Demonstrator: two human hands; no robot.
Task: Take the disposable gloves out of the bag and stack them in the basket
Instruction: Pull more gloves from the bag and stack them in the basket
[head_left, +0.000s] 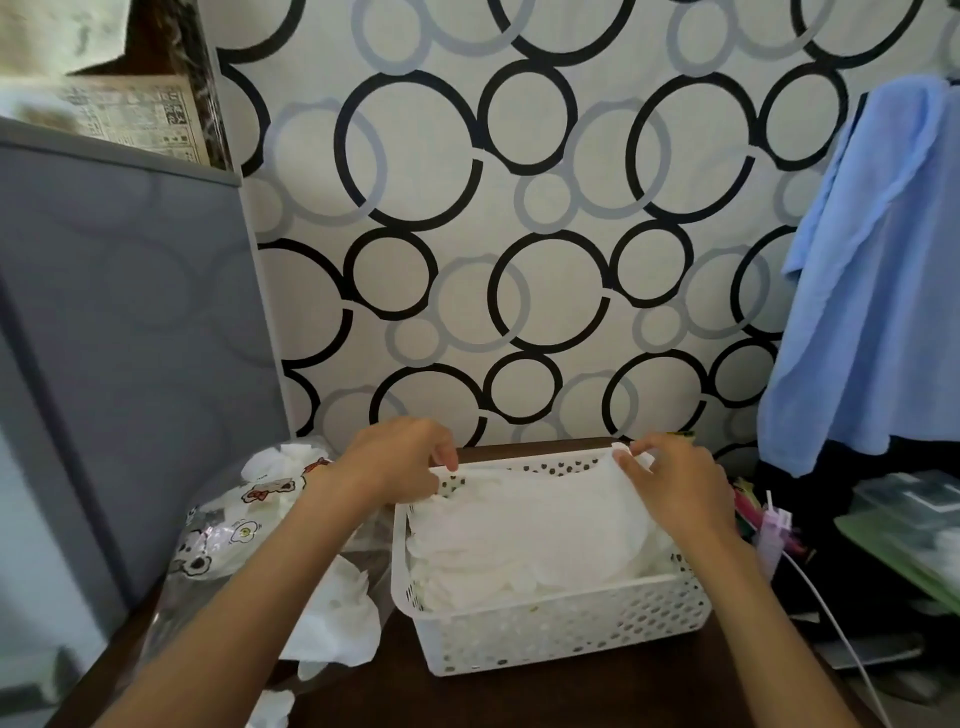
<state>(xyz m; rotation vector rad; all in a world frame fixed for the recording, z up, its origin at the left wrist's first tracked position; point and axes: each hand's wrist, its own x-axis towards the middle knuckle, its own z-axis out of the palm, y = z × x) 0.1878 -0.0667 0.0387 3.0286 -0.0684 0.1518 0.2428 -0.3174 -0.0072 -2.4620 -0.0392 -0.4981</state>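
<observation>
A white perforated basket stands on the dark wooden table, with a stack of thin white disposable gloves inside it. My left hand pinches the top glove at the basket's far left corner. At the far right corner, my right hand pinches the same glove's other end. The clear printed bag lies to the left of the basket with more white gloves spilling from it onto the table.
A grey cabinet stands at the left. Behind the table is patterned wall. A blue cloth hangs at the right above dark clutter, a green tray and a white cable. Loose gloves lie near the table's front left edge.
</observation>
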